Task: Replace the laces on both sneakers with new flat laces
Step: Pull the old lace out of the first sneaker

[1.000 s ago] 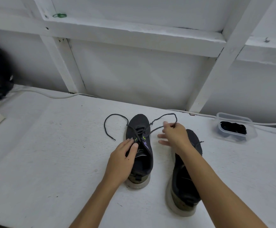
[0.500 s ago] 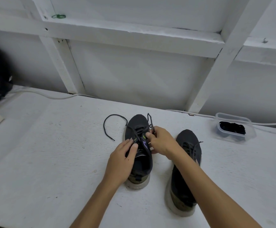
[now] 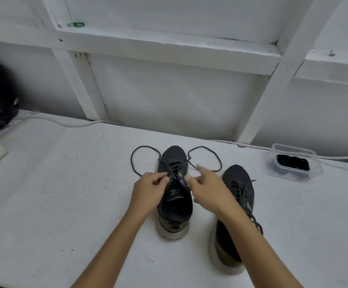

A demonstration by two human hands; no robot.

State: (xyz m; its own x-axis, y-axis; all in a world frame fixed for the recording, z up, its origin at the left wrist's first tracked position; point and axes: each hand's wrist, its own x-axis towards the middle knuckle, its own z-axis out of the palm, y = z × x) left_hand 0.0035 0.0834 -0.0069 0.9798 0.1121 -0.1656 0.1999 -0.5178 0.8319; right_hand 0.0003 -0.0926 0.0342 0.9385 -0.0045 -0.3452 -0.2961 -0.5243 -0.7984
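Black mesh forms both sneakers on the white table [image 3: 65, 204]. I see the left sneaker [image 3: 175, 196] at centre, toes toward 12 o'clock, and the right sneaker [image 3: 234, 215] just beside it at 3 o'clock. The left sneaker's lace [image 3: 207, 149] lies untied, looping out at 10 and 2 o'clock. My left hand [image 3: 148, 192] pinches the lacing at the tongue's left edge. My right hand [image 3: 208, 188] is blurred, index finger extended; I cannot tell whether it grips anything. A clear container [image 3: 312, 161] holding black laces [image 3: 292, 162] sits at 2 o'clock.
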